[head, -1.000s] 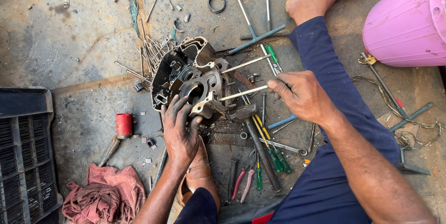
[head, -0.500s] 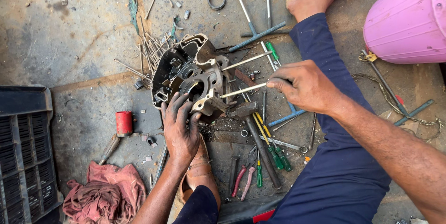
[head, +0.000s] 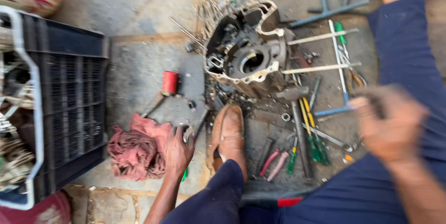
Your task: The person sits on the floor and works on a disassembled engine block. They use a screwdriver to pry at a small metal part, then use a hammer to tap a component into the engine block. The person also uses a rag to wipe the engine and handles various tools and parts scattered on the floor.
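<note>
A grimy metal engine casing [head: 248, 50] sits on the concrete floor with two pale rods [head: 320, 68] sticking out to its right. My left hand [head: 179, 152] is down at the right edge of a red rag [head: 137, 152], fingers spread over the cloth and a small grey piece. It lies well below the casing, beside my brown shoe [head: 228, 136]. My right hand [head: 390, 122] is blurred, raised over the tools to the right of the casing. Its fingers look curled, with something dark at the knuckles; I cannot make out whether it holds anything.
A black plastic crate [head: 69, 108] fills the left side. A red spool [head: 169, 82] stands left of the casing. Green-handled screwdrivers [head: 316, 145], pink-handled pliers [head: 274, 161], a hammer [head: 292, 96] and a blue T-handle wrench [head: 325, 10] lie scattered at the right.
My left hand has let go of the casing and dropped to the red rag. My right hand has left the rod and pulled back. The view has swung left, showing more of the crate.
</note>
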